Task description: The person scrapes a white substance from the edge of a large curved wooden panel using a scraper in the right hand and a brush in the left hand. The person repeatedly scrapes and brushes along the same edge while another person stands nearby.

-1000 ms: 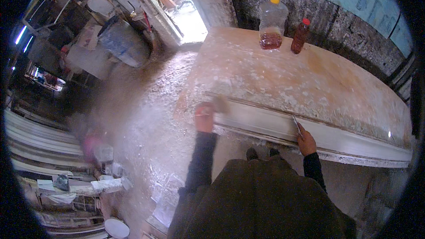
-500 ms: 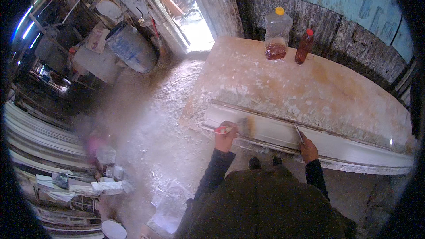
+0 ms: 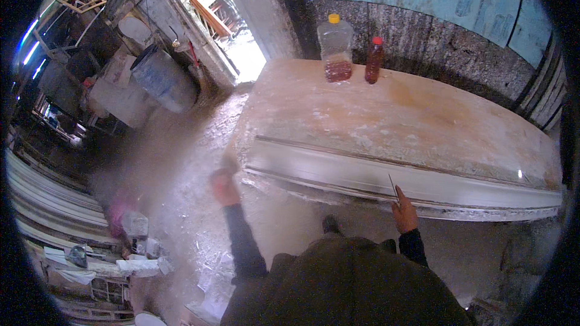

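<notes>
My left hand [image 3: 225,189] is smeared by motion out past the left end of a long white moulding [image 3: 326,166]. A brownish blur above its fingers matches the bristles of the brush [image 3: 229,160] seen clearly in the earlier frame. My right hand [image 3: 404,212] is closed around a thin, narrow-bladed tool [image 3: 393,186] at the moulding's near edge, its tip pointing up and away over the white face. The moulding lies lengthwise along the near side of a dusty tan table [image 3: 423,108], with dark strips along its edges.
A clear bottle with a yellow cap [image 3: 336,54] and a slimmer red-capped bottle [image 3: 373,61], both holding reddish liquid, stand at the table's back. A blue-grey barrel [image 3: 163,78] stands by the doorway at left. White scraps lie on the floor [image 3: 205,265]; long white strips [image 3: 54,193] are stacked far left.
My left hand has swung left with the brush, from over the moulding to past its end. My right hand keeps the tool at the near edge. The view has shifted right.
</notes>
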